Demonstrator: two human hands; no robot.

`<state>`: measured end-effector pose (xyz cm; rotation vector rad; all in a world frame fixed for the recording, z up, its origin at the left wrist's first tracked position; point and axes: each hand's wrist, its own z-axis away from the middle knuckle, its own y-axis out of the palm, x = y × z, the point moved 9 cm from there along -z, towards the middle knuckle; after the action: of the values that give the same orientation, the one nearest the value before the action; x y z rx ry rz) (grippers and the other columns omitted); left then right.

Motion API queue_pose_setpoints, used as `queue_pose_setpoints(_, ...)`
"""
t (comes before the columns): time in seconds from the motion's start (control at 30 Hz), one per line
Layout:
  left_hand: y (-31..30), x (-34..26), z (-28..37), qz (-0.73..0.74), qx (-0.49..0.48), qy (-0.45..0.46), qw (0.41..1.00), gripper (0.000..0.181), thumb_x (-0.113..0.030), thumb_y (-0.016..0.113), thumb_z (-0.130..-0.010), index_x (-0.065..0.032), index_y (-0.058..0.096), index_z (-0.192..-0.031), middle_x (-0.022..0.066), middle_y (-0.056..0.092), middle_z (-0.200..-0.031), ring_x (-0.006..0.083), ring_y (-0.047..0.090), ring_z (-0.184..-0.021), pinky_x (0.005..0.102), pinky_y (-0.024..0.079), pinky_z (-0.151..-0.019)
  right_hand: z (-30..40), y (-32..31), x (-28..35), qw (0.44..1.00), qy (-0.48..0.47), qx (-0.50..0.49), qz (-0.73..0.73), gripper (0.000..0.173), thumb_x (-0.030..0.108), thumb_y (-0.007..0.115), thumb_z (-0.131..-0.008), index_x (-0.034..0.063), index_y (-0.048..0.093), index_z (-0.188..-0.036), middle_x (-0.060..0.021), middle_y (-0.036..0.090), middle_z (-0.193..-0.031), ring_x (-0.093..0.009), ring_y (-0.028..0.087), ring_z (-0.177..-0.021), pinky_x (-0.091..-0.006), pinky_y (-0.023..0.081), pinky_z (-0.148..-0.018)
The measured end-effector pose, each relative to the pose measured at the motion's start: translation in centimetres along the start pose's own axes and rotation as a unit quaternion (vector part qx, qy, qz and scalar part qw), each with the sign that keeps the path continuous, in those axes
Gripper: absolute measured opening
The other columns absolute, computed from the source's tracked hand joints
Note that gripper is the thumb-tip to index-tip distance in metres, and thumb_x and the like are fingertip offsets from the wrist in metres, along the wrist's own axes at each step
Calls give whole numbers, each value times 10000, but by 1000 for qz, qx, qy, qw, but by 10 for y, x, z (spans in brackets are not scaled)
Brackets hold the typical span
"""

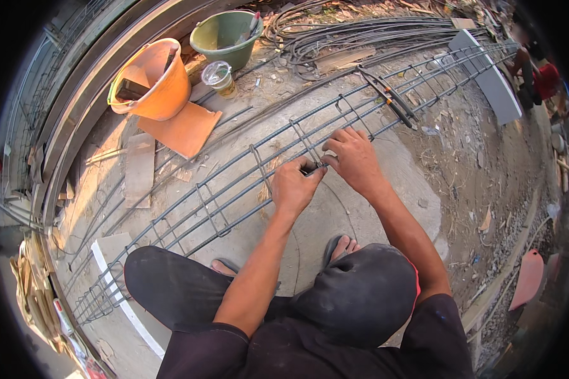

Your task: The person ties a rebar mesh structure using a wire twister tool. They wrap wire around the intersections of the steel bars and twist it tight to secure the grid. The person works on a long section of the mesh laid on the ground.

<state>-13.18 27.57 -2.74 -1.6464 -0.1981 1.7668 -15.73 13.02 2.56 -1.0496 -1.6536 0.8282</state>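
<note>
A long rebar cage runs diagonally before me, its ribbed bars ringed by square steel stirrups. My left hand pinches what looks like a dark tie wire at the lower corner of one stirrup, on the bar nearest me. Close beside it, my right hand has its thumb and bent fingers at the same joint. Fingers partly hide the wire. Farther right, pincers with black and orange handles lie across the bars.
Grey-white blocks lie under both cage ends. Beyond the cage stand an orange bucket holding tools, a green bucket and a plastic cup. Steel rods lie behind. Another person is at the far right.
</note>
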Motion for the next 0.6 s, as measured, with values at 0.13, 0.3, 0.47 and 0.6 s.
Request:
queue_pose_setpoints(0.13,-6,-5,2,-21,-29,14,999,333,-356,846,-816,-35,799,-887,139,780,-815,278,752,-743,417,568,-698,8,26,-14,998,26,42,-37,159,222,752,-907,65,773,-910,-80,713,-966,-299,637,-1049,-440,455,-971)
queue_pose_setpoints(0.3,-17,4,6,4,-5,-25,1000,334,-352,845,-797,-46,795,-919,160,755,-798,332,736,-753,447,551,-682,12,28,6,1000,3,-5,2,152,148,718,-950,-4,728,-957,-141,700,-1109,-363,612,-1105,-505,454,-972)
queue_pose_setpoints(0.47,-9,4,3,37,-20,-12,999,335,-346,834,-793,-33,785,-901,158,750,-787,356,737,-767,462,557,-692,80,20,9,983,102,-153,-5,245,112,705,-952,-24,674,-1153,-197,635,-1235,-396,588,-1199,-537,433,-1046)
queue_pose_setpoints(0.6,-10,6,4,54,-7,-25,998,328,-330,829,-782,-28,775,-898,178,749,-828,373,744,-841,478,569,-746,83,35,30,988,52,-114,94,272,109,708,-947,-11,678,-1190,-190,609,-1277,-411,564,-1223,-552,414,-1081)
